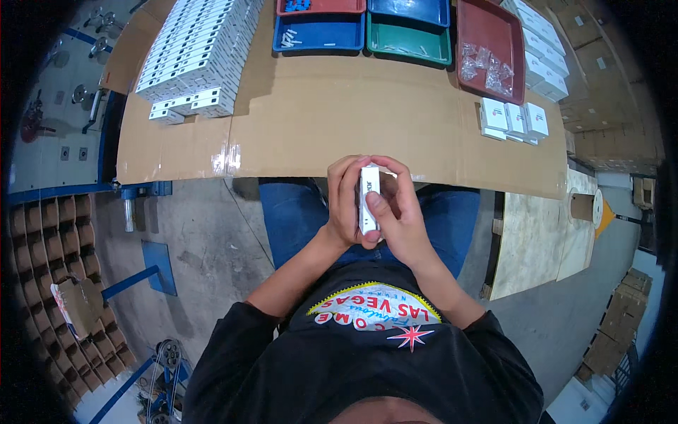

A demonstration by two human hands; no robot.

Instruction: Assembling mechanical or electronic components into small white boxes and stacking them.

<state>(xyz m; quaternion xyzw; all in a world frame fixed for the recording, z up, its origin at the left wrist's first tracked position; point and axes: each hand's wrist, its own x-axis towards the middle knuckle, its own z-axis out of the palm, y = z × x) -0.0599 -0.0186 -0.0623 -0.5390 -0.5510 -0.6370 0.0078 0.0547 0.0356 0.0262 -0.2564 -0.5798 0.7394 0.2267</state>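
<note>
Brown cardboard (339, 116) covers the table in front of you, with concrete floor (201, 244) visible beyond its near edge. Your two hands meet by that edge, above your lap: the left hand (342, 201) is wrapped around the left side of a slim white box (369, 185), while the right hand (404, 210) grips it from the right, thumb laid across its face. The slim white box lies between them, its long side pointing away from you. At upper left, white cartons (205, 53) stand in a tall stack. At top centre are a red tray (342, 6) with blue pieces, two blue trays (328, 30) and a green tray (413, 34). To their right, a dark red tray (489, 27) contains clear plastic bags (484, 60); small white boxes (496, 115) sit near its lower end.
</note>
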